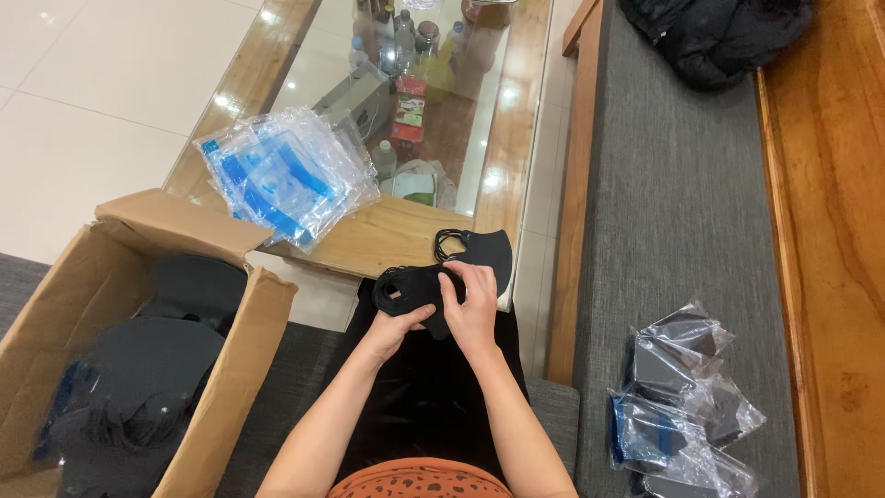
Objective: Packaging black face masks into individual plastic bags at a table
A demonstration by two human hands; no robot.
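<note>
Cardboard box (138, 350) at far left, heaped with dark masks, bottom cut off. Clear bags (281, 175) stacked at table's (387, 242) near edge. Left hand (392, 327) cupping black masks (419, 286) from below, right hand (472, 309) pinching on top, over the lap: sorting mid-step. Next, probably bagging. Mask count hard to tell.

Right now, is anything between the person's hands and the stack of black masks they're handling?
Nothing visible. The left hand and the right hand both already grip the stack of black masks directly, above the lap at the table edge. Another black mask lies just beyond on the table.
</note>
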